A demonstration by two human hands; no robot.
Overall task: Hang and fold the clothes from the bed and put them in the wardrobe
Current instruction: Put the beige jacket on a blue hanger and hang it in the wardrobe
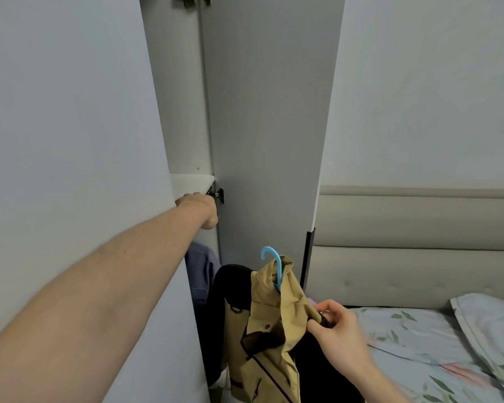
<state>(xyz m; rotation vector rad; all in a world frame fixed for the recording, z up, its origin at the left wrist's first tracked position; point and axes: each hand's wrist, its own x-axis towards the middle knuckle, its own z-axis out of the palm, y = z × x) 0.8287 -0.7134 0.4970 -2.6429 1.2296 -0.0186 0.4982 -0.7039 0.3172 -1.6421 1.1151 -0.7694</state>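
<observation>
The left hand (pixel 200 209) reaches up and forward to about ten o'clock of centre, into the gap between the two wardrobe doors, just below the edge of a white shelf (pixel 191 181). Its fingers are hidden behind the knuckles and the near door (pixel 70 141), so I cannot tell whether they are wide, narrow or holding anything. A metal hinge (pixel 217 194) sits just beside the hand at its two o'clock, fixed to the open door (pixel 268 126) that stands edge-on in the middle of the view.

The right hand (pixel 336 330) is low, at about five o'clock, and its thumb and fingers (pixel 314 325) pinch the shoulder of a tan jacket (pixel 274 344) with dark trim. The jacket hangs on a blue hanger (pixel 274 266), whose hook sticks up free above the collar at the hand's eleven o'clock, caught on nothing. A black garment (pixel 230 289) hangs against the jacket on its nine o'clock side.

Inside the wardrobe, at the jacket's ten o'clock, part of a blue garment (pixel 200 271) shows between the doors.

At three to four o'clock lies the bed (pixel 413 335) with a floral sheet, a matching pillow (pixel 492 330) near the right edge, and a padded beige headboard (pixel 419 251) against the wall.
</observation>
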